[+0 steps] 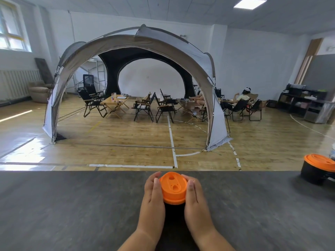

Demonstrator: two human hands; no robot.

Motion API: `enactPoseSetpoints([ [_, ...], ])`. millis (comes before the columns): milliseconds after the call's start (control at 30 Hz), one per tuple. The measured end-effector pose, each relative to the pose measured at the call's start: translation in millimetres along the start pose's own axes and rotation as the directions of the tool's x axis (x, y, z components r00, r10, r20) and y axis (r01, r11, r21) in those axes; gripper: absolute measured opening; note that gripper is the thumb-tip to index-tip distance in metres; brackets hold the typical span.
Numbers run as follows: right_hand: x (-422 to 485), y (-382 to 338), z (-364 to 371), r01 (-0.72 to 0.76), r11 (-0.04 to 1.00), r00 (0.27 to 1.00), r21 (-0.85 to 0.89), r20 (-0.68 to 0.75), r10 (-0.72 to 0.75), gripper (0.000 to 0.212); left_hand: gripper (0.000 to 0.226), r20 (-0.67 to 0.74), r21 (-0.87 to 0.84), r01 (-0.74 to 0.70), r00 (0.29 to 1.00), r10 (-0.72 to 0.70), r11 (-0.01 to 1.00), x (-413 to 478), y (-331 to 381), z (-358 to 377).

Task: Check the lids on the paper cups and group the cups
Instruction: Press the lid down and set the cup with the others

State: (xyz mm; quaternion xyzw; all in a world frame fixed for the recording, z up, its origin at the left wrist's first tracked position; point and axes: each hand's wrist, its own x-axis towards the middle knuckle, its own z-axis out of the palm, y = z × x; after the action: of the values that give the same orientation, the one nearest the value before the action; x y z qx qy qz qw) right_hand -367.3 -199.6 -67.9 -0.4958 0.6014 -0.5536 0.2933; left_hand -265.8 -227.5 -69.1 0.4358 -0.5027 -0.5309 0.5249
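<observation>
A dark grey table [72, 205] is recorded across the lower view, with a wooden floor [126, 142], a dome tent [126, 44] over folding chairs [143, 107] at 12 o'clock and shelving [304, 104] at 3 o'clock beyond. At 6 o'clock a black cup [174, 210] with an orange lid [173, 187] is clasped between the left hand [154, 194] and right hand [195, 196], fingers curved round it. Its body is largely hidden by the hands; a second cup [313, 175] at 4 o'clock is cut off by the frame edge.
</observation>
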Motion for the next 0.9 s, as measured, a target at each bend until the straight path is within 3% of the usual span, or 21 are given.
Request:
enactPoseSetpoints([
  [133,0,-2,-2,-0.002,0.999,1.000,0.042,0.019,0.001,0.037,0.030,-0.004,-0.005,-0.010,1.000,0.010,1.000,-1,0,1],
  [300,-6,0,4,0.052,0.995,0.995,-0.085,0.092,-0.044,0.072,0.026,0.004,-0.059,0.037,0.999,-0.037,0.998,0,3,-1],
  [400,-4,-6,-1,0.005,1.000,0.999,-0.019,0.037,-0.004,0.044,0.031,0.027,-0.106,0.097,0.995,-0.095,0.990,5,2,-7],
  [567,2,-7,-8,-0.041,0.998,0.996,0.041,0.076,0.038,0.015,0.023,0.085,-0.084,0.148,0.986,-0.141,0.985,7,1,-9],
  [900,-6,-9,-2,-0.002,0.999,0.999,-0.048,0.041,0.004,0.059,0.029,0.108,-0.051,0.098,0.990,-0.092,0.994,5,4,-7],
])
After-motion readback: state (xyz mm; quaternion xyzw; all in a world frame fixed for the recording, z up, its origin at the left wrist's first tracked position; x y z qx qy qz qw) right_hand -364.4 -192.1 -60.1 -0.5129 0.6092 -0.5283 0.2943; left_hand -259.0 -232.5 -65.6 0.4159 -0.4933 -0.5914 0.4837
